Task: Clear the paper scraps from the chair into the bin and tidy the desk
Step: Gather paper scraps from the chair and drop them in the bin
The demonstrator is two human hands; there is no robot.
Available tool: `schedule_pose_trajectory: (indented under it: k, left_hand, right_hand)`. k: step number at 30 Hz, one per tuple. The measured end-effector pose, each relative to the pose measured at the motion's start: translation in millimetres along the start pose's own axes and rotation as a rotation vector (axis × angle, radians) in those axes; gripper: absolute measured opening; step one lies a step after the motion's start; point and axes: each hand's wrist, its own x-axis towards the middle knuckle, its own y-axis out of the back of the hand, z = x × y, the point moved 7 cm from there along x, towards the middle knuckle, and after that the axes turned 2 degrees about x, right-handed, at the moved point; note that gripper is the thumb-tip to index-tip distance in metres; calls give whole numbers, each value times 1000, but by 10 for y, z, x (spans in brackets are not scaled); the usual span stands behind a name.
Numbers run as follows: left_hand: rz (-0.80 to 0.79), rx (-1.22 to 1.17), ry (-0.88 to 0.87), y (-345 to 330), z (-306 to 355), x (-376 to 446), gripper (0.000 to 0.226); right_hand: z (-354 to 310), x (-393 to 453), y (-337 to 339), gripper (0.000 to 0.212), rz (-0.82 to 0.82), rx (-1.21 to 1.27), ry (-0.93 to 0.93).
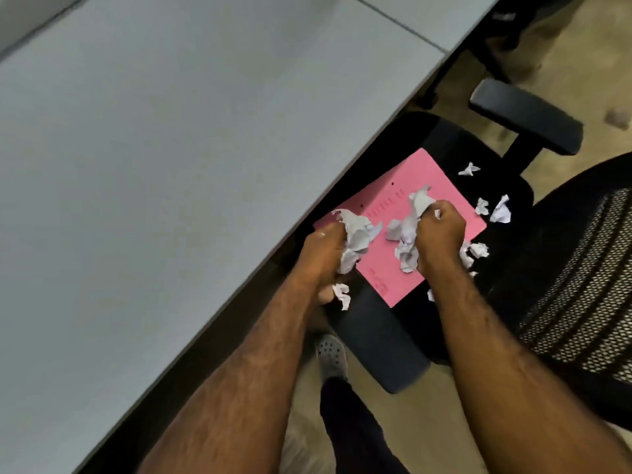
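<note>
A black office chair [506, 268] stands pushed partly under the grey desk [154, 148]. On its seat lies a pink folder [393, 268]. My left hand [321, 258] is closed around a bunch of crumpled white paper scraps [357, 237] at the folder's left corner. Over the folder, my right hand [441, 234] grips another bunch of scraps [408, 230]. Loose scraps [499, 210] lie on the seat to the right of the folder, one [469, 169] farther back, and one [478, 249] beside my right hand. No bin is in view.
The chair's armrests stick out at the far right [526, 118] and near my forearms [386, 347]. Its mesh backrest [581, 285] fills the right side. My foot in a grey shoe [331, 354] stands on the beige floor below the desk edge.
</note>
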Motion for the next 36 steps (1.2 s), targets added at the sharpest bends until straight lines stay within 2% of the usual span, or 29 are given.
schedule_pose_trajectory:
  k: [2,5,7,9,12,15,17,20,24,28,32,36]
  left_hand:
    - [-2,-65,-38,276,-114,-260,8]
    - [16,-52,-114,778,-382,-651,27]
    - [52,-142,-133,1182,-625,-998,23]
    - [39,-276,-138,1541,-860,-1396,14]
    - [90,-438,-121,2114,-1326,-2027,14]
    - [153,-579,-105,2650,-1878,-2624,12]
    - [204,-701,-114,3010,-2265,-2963,18]
    - [340,-848,-139,3547,-2917,-3389,16]
    - [591,-907,-172,4156,-3866,-3898,18]
    - [823,-1007,-202,4676,-4750,-4270,15]
    - [1024,-1054,-76,5123,-5700,-4270,18]
    - [1290,-1145,-23,5626,-6337,-4034,20]
  right_hand:
    - [-144,-357,-103,30,-45,8,70]
    - [-279,-994,-276,20,-147,12,157]
    - [-287,-1489,-432,13,-252,31,185]
    - [-251,-2051,-591,11,-371,52,190]
    - [-75,-3013,-795,14,-588,137,114]
    - [286,-3895,-944,10,-742,56,88]
    - [591,-4462,-1074,8,-858,-2,65]
    - [1065,-5314,-1340,8,-1043,-143,56]
    - [1735,-6368,-1711,19,-1256,-324,96]
    - [2443,-7281,-2012,8,-1450,-401,68]
    - [3198,-7899,-2394,17,-1551,-503,117]
    - [3905,-8222,-2922,23,-1530,-561,281]
